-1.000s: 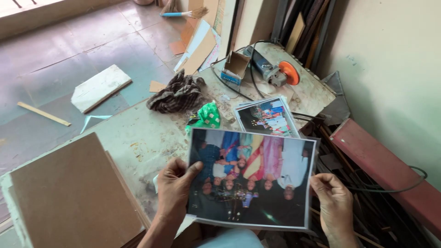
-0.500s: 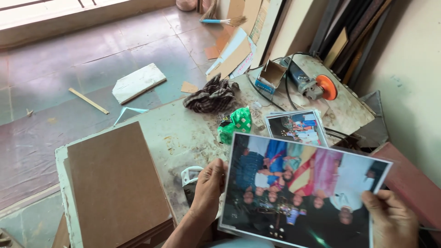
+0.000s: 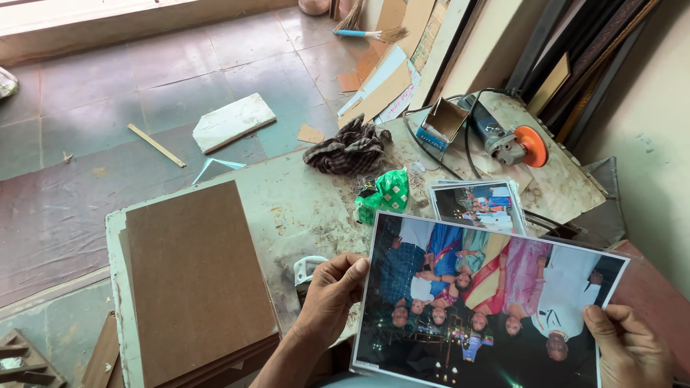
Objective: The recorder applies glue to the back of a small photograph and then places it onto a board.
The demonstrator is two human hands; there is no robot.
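- Left hand (image 3: 327, 298) pinches the large photo print (image 3: 481, 302) by its left edge; right hand (image 3: 629, 345) grips its lower right corner.
- Print held flat above the worktop (image 3: 302, 208), beside the stack of brown boards (image 3: 194, 276).
- Step looks like inspection; setting it down calls for a level, two-handed lowering.

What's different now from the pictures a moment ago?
The big photo print has tilted and slid toward the right and lower in view, and the view swung left, showing more of the brown boards. The left hand and right hand kept hold of its edges. The smaller photo, green packet, checked cloth and grinder stayed put on the table.
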